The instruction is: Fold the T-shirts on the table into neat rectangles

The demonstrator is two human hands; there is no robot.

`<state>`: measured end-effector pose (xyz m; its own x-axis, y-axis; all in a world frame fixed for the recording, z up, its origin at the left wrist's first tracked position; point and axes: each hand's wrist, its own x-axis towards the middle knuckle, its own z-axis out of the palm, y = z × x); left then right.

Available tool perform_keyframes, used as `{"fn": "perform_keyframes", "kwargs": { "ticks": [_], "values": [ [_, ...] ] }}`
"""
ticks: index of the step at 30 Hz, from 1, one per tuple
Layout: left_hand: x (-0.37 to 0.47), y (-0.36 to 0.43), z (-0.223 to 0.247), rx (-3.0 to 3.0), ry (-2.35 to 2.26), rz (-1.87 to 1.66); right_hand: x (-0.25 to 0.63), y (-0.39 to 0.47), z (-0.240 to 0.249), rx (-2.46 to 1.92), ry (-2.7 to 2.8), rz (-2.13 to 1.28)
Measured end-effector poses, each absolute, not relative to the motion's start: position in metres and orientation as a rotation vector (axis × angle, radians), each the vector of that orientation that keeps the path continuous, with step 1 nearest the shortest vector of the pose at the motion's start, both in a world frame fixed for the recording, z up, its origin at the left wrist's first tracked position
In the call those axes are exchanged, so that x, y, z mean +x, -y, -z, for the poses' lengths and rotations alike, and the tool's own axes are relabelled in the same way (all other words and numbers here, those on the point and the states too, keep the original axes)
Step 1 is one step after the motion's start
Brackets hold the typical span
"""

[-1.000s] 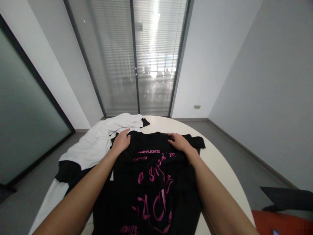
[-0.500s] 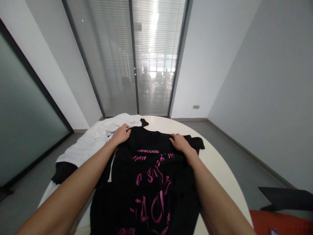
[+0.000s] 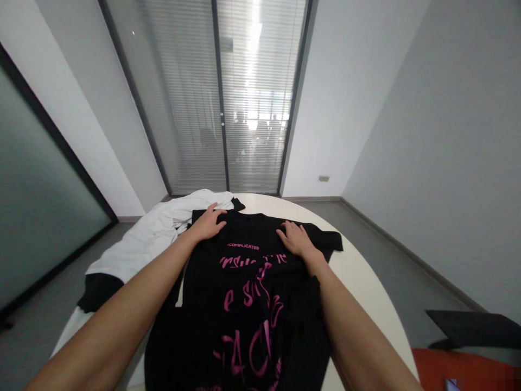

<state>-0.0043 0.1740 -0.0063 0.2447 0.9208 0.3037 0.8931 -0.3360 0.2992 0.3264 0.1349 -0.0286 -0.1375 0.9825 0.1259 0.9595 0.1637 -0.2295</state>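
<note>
A black T-shirt (image 3: 244, 282) with pink lettering lies spread over the table, its neckline at the far side. My left hand (image 3: 208, 222) rests on the shirt's left shoulder area, fingers apart. On the other shoulder, to the right of the neckline, my right hand (image 3: 296, 237) lies with its fingers spread on the fabric. A short sleeve (image 3: 331, 240) sticks out beyond it toward the table's right edge. A pale cord or strip (image 3: 180, 290) shows beside the shirt's left side, partly behind my left forearm.
A white garment with black cuffs (image 3: 134, 244) lies bunched on the left of the round pale table (image 3: 372, 293). A red seat (image 3: 456, 369) and a dark chair part (image 3: 476, 327) stand at the lower right. Beyond the table are glass panels with blinds (image 3: 252, 108).
Both hands have loosened and now lie flatter with fingers spread. The shirt's shoulders are smoother, and a black corner shows past my left hand. The view has shifted slightly.
</note>
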Motion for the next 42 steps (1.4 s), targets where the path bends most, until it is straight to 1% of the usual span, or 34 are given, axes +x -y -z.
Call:
{"fn": "perform_keyframes", "kwargs": {
  "ticks": [2,4,7,10,14,19,21,24,26,28,30,32,35,42],
  "values": [
    [-0.003,-0.167,0.012,2.518,-1.778,-0.485,0.323,-0.133,0.02,-1.948,2.199,-0.061],
    [0.0,-0.158,0.016,2.607,-1.79,-0.4,0.317,-0.13,0.012,-2.046,2.18,-0.07],
    [0.004,-0.147,0.022,2.636,-1.777,-0.323,0.308,-0.127,0.01,-2.185,2.162,-0.273],
    [0.004,-0.142,0.03,2.583,-1.861,-0.233,0.304,-0.128,0.024,-2.25,2.155,-0.424],
    [-0.002,-0.14,0.034,2.602,-1.965,-0.229,0.309,-0.134,0.039,-2.161,2.197,-0.425],
    [0.0,-0.124,0.024,2.54,-2.043,-0.234,0.332,-0.142,0.022,-1.985,2.189,-0.396],
    [0.005,-0.112,0.018,2.509,-2.077,-0.231,0.348,-0.142,0.011,-2.046,2.109,-0.338],
    [0.017,-0.092,0.009,2.484,-2.092,-0.258,0.376,-0.139,0.002,-2.275,1.9,-0.234],
    [0.027,-0.078,0.004,2.506,-1.975,-0.347,0.395,-0.135,0.0,-2.467,1.695,-0.175],
    [0.037,-0.065,0.002,2.569,-1.689,-0.42,0.41,-0.131,0.002,-2.607,1.52,-0.156],
    [0.046,-0.054,0.005,2.619,-1.383,-0.379,0.421,-0.129,0.005,-2.659,1.441,-0.206],
    [0.052,-0.045,0.011,2.634,-1.211,-0.251,0.427,-0.128,0.008,-2.649,1.436,-0.286],
    [0.054,-0.038,0.023,2.66,-1.153,-0.122,0.431,-0.128,0.012,-2.596,1.404,-0.298],
    [0.055,-0.037,0.03,2.707,-1.204,-0.139,0.423,-0.128,0.002,-2.469,1.309,-0.2]
  ]
}}
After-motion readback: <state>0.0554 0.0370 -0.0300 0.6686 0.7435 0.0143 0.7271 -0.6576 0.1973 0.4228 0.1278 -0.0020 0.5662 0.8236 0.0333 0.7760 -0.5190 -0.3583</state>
